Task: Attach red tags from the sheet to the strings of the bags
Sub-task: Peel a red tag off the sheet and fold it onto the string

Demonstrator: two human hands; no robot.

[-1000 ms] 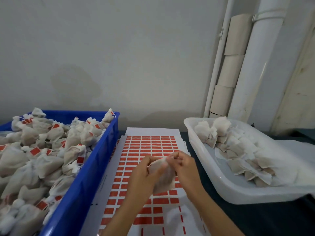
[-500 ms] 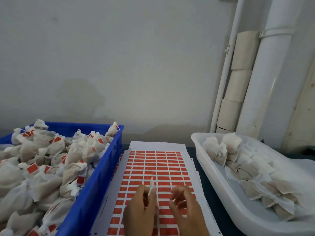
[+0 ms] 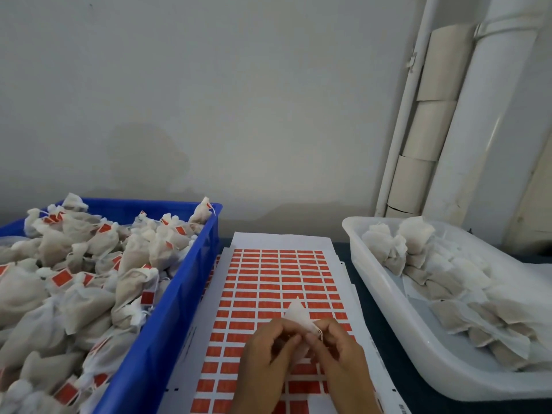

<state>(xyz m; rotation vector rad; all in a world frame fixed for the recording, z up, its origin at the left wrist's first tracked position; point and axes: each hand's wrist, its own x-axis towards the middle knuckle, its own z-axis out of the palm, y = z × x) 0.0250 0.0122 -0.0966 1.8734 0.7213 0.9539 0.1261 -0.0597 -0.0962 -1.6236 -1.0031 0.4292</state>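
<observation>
Both hands, left hand (image 3: 268,358) and right hand (image 3: 339,354), pinch one bag (image 3: 295,316) over one tag sheet (image 3: 277,282).

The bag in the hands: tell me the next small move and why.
Probably free its string and peel a red tag from the sheet: both the left hand and right hand pinch the bag, which shows no tag yet.

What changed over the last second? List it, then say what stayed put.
The left hand and right hand came apart for a moment, with the bag in the left hand alone, then closed again; both now pinch the bag above the tag sheet. The camera tilted up, so everything sits lower in view. The blue crate, white tray and sheet stayed put.
</observation>
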